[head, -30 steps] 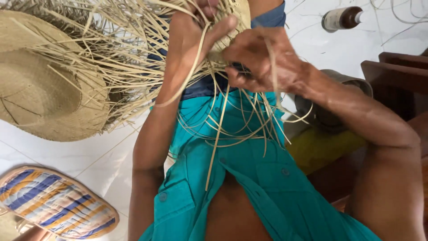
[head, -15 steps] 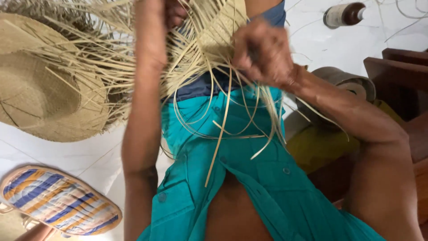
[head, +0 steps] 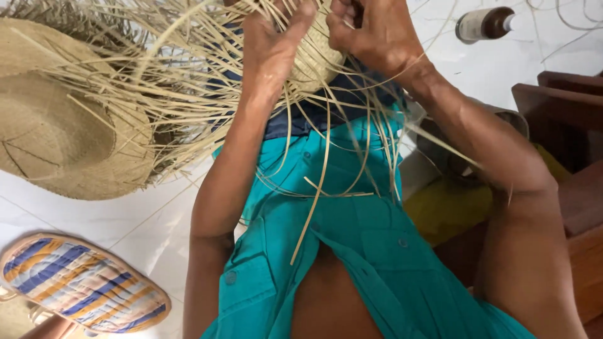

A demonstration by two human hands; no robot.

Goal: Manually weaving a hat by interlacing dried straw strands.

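A half-woven straw piece [head: 317, 59] rests on my lap, with long loose straw strands [head: 326, 169] hanging over my teal shirt. My left hand [head: 270, 44] presses against the woven part from the left, fingers closed on the strands. On the right side, my right hand [head: 370, 31] pinches strands at the piece's top edge. Both hands sit at the top of the view, partly cut off.
A finished straw hat [head: 69, 132] lies on the white tiled floor at left, with loose straw fanned around it. A striped woven sandal [head: 81, 282] is at bottom left. A brown bottle [head: 483, 24] lies top right. Dark wooden furniture [head: 565, 125] stands at right.
Both hands have moved up toward the top of the view with the woven piece. The left forearm swung from upright to slanting; the strands hang lower over the shirt.
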